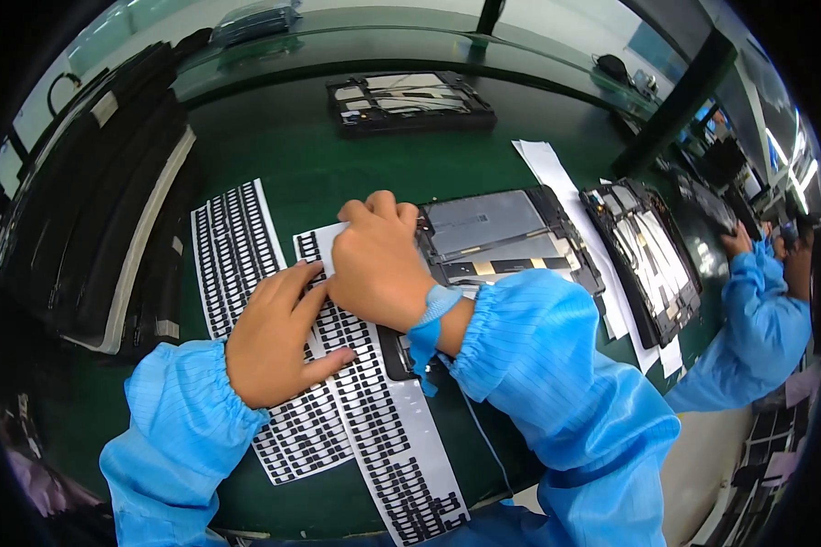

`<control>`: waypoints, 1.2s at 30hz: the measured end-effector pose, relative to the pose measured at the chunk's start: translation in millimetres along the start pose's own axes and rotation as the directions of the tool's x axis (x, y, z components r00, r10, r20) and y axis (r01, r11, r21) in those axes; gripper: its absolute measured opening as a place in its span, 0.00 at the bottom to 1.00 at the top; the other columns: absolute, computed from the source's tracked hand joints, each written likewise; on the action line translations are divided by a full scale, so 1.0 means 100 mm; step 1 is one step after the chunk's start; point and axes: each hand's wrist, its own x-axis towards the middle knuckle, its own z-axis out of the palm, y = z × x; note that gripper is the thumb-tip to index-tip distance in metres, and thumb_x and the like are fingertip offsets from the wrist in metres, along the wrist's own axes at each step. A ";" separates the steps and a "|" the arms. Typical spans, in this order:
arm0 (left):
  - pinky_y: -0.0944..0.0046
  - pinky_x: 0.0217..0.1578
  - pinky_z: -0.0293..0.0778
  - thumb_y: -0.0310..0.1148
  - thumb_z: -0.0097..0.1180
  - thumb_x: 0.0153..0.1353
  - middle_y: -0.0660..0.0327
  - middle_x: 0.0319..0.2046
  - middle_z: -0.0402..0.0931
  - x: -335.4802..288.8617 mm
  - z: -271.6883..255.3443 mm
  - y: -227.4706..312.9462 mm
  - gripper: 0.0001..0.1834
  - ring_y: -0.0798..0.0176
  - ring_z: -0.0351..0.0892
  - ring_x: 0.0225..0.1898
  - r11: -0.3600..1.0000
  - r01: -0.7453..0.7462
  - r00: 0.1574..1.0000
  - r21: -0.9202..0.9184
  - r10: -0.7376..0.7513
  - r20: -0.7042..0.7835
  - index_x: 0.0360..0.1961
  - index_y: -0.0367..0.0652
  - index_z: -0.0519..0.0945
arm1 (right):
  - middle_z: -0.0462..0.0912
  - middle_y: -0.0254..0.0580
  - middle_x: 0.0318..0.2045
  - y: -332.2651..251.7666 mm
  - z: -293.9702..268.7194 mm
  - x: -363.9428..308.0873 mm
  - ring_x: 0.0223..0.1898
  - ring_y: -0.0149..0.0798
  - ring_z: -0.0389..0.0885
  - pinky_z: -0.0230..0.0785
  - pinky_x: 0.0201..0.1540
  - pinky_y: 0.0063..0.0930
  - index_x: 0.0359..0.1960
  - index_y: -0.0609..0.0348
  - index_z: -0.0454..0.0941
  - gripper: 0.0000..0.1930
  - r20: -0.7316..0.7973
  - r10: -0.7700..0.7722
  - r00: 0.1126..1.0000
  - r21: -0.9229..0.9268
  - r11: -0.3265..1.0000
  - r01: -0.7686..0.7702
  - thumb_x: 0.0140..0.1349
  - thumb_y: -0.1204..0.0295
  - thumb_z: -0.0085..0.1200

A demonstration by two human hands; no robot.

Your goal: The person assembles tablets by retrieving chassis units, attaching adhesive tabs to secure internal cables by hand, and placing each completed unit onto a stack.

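Observation:
My left hand (274, 342) lies with fingers spread on a long white sheet (379, 415) covered in rows of small black adhesive pieces. My right hand (379, 264), a blue strap around its wrist, has its fingers curled over the top part of that sheet. Whatever its fingertips pinch is hidden. Just right of this hand is an opened tablet-like device (483, 223) with a grey battery and black strips inside; my right wrist and sleeve cover part of it. A second sheet of black pieces (237, 246) lies partly under the first and my left hand.
Stacked black trays (109, 210) stand at the left. Another opened device (410, 98) sits at the back, and one more (643, 255) rests on white papers (552, 169) at the right. A thin cable (488, 433) runs toward the front edge. A co-worker's blue sleeve (748, 310) reaches in at the right.

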 end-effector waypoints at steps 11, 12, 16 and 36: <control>0.49 0.53 0.58 0.38 0.66 0.39 0.43 0.52 0.62 -0.03 -0.12 0.09 0.35 0.42 0.61 0.53 0.999 -0.013 0.999 -0.049 0.015 0.028 0.48 0.32 0.69 | 0.73 0.50 0.46 0.68 -1.16 -0.62 0.47 0.44 0.70 0.57 0.53 0.34 0.19 0.62 0.73 0.04 0.059 0.176 0.983 0.578 0.796 -0.177 0.44 0.74 0.52; 0.48 0.52 0.60 0.38 0.67 0.38 0.44 0.51 0.63 0.03 -0.17 0.17 0.34 0.42 0.63 0.52 0.992 -0.091 0.995 -0.089 0.094 0.029 0.47 0.32 0.70 | 0.76 0.50 0.41 0.80 -1.20 -0.82 0.43 0.46 0.72 0.62 0.46 0.32 0.18 0.61 0.73 0.03 0.025 0.208 0.978 0.596 0.782 -0.182 0.41 0.77 0.54; 0.51 0.47 0.67 0.36 0.64 0.41 0.49 0.46 0.70 0.29 -0.14 0.56 0.26 0.48 0.70 0.47 0.899 -0.373 0.920 -0.229 0.390 0.031 0.43 0.37 0.74 | 0.75 0.46 0.43 0.82 -1.08 -1.26 0.44 0.42 0.70 0.61 0.44 0.28 0.16 0.62 0.73 0.03 0.146 0.325 0.934 0.612 0.712 -0.344 0.41 0.78 0.55; 0.57 0.43 0.71 0.27 0.57 0.44 0.57 0.39 0.76 0.36 0.23 0.57 0.14 0.56 0.75 0.42 0.846 -0.512 0.858 -0.148 0.511 -0.051 0.36 0.37 0.78 | 0.73 0.48 0.45 0.73 -0.95 -1.15 0.48 0.49 0.66 0.54 0.52 0.37 0.14 0.62 0.70 0.05 0.156 0.237 0.959 0.549 0.786 -0.283 0.35 0.79 0.54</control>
